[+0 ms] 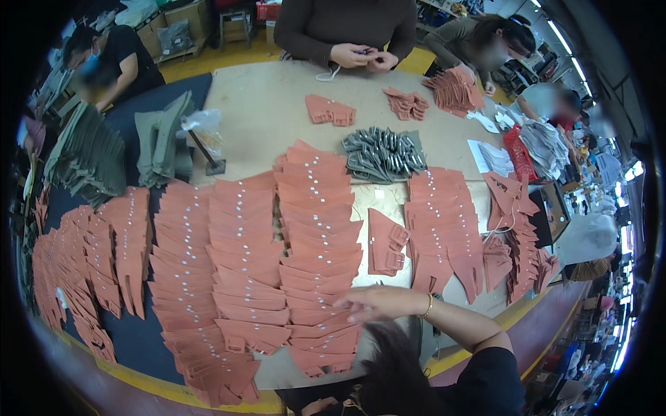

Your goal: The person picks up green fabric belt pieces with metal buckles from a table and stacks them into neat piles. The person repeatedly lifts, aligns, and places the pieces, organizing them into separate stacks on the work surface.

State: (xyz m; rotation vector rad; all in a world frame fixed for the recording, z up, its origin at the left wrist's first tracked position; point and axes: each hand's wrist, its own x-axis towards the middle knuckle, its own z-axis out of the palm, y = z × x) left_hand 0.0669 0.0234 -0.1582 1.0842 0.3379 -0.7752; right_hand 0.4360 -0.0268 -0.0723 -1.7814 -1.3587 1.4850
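Note:
My right hand point(378, 303), with a bracelet at its wrist, reaches in over the table with its fingers stretched out and holds nothing that I can see. Its fingertips are over the right edge of a long row of overlapping coral cut pieces point(319, 243); whether they touch is unclear. Beyond this hand, a coral piece with buckle-shaped ends point(386, 243) lies on a bright patch of the table. My left hand point(319, 406) barely shows at the lower edge, its fingers hidden. Small white stickers dot more coral rows point(184, 256) to the left.
Dark green pieces with shiny parts point(383, 154) lie beyond the rows. Green stacks point(84, 156) stand far left, near a dark metal stand point(208, 154). More coral stacks point(454, 90), a red basket point(519, 154) and a black box point(553, 211) are right. Several people work around the table.

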